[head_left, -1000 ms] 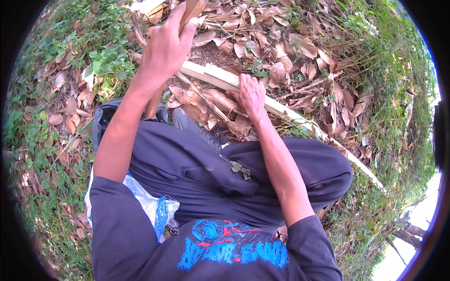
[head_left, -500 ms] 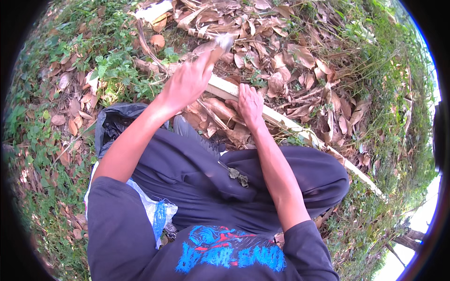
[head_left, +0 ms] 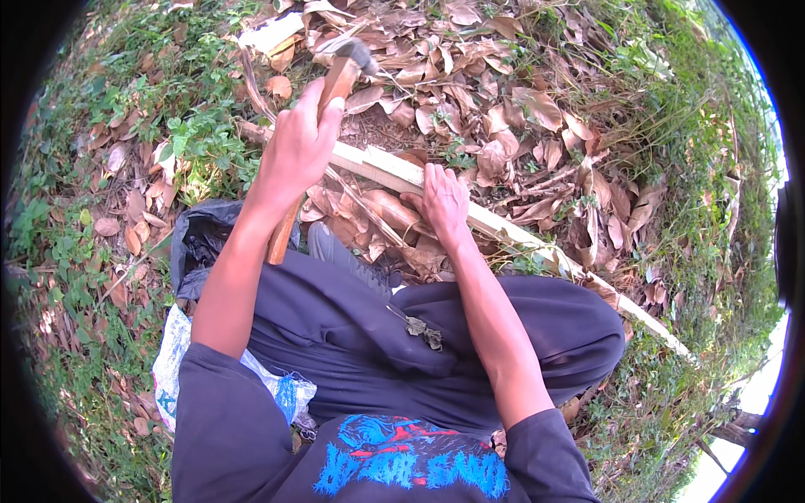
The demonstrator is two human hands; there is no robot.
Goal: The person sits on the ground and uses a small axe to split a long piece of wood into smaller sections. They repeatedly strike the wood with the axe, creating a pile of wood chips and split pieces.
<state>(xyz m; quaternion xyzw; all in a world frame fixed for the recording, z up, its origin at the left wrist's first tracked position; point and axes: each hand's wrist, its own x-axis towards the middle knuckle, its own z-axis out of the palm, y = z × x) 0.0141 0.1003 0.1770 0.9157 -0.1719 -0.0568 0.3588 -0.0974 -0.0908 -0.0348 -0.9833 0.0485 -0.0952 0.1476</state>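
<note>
My left hand (head_left: 295, 142) is closed around the wooden handle of a hammer (head_left: 338, 81). Its dark metal head points away from me, above and left of a long pale wooden strip (head_left: 507, 221), not touching it. The handle's butt sticks out below my wrist. On the strip, my right hand (head_left: 444, 199) rests with its fingers curled over the edge; the thumb side is partly hidden. The strip lies at a slant on the ground in front of my folded legs (head_left: 352, 293), running from the upper left to the lower right.
Dry brown leaves (head_left: 537, 109) cover the ground beyond the strip, with green weeds (head_left: 201, 126) on both sides. By my left knee sits a black plastic bag (head_left: 197, 239). A white and blue sack (head_left: 172, 356) lies near my left elbow. A shoe (head_left: 335, 249) shows under my leg.
My left hand has moved to the left with the hammer, and the hammer head has swung left and slightly farther from me. The right hand stays almost in place on the strip.
</note>
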